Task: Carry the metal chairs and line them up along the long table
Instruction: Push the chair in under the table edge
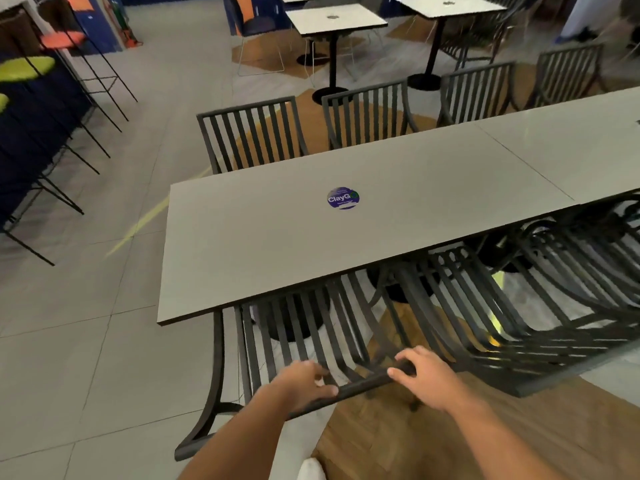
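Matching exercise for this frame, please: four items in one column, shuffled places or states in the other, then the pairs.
Items:
1. near chair
2. round sticker
3. far-side chairs
4. green stool seat

Places or states:
A. on the long table top
B. top rail held by left hand and right hand
C. upper left, by the dark counter
D. lined up beyond the table

Pairs: 1-B, 2-A, 3-D, 4-C
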`<state>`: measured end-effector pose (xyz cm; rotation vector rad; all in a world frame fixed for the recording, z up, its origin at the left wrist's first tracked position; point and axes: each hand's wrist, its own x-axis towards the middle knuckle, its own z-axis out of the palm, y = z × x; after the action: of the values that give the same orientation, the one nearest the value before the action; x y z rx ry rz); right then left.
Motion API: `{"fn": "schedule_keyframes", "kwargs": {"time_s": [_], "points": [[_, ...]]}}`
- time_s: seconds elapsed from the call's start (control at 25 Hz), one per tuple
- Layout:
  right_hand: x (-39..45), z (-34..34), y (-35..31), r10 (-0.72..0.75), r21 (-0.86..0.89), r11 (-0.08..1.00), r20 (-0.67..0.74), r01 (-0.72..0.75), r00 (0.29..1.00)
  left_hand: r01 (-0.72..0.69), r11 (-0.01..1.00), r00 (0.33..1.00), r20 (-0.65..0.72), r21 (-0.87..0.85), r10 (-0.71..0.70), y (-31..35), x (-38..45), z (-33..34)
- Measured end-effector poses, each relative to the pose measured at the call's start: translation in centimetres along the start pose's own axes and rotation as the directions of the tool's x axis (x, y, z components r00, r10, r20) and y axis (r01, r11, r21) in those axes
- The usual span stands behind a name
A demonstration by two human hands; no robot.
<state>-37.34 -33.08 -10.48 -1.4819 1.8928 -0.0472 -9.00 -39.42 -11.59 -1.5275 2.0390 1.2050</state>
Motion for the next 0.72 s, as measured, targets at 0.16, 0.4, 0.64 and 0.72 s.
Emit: {"fn": "schedule_keyframes", "kwargs": {"time_s": [0.16,0.4,0.64,0.72], "points": [[-1.8,-4.5,8.3,0.083,0.005,0.997,-0.102,-0.083,0.991,-0.104,0.994,0.993,-0.06,0.035,0.106,10.0,3.3,1.2],[-3.8,-11.8,23.0,0.111,-0.062,0.991,-0.14,-0.12,0.984,-0.081,0.997,0.986,-0.143,-0.005,0.08,24.0,6.5,7.6],[-5.9,-17.5,34.6,0.138,-0.107,0.983,-0.129,-0.152,0.982,-0.1,0.995,0.981,-0.169,-0.019,0.095,36.0,8.4,13.6],[-5.6,-18.9,37.1,0.16,-0.092,0.98,-0.144,-0.174,0.977,-0.103,0.994,0.985,-0.144,-0.028,0.098,38.8,9.2,14.3]]}}
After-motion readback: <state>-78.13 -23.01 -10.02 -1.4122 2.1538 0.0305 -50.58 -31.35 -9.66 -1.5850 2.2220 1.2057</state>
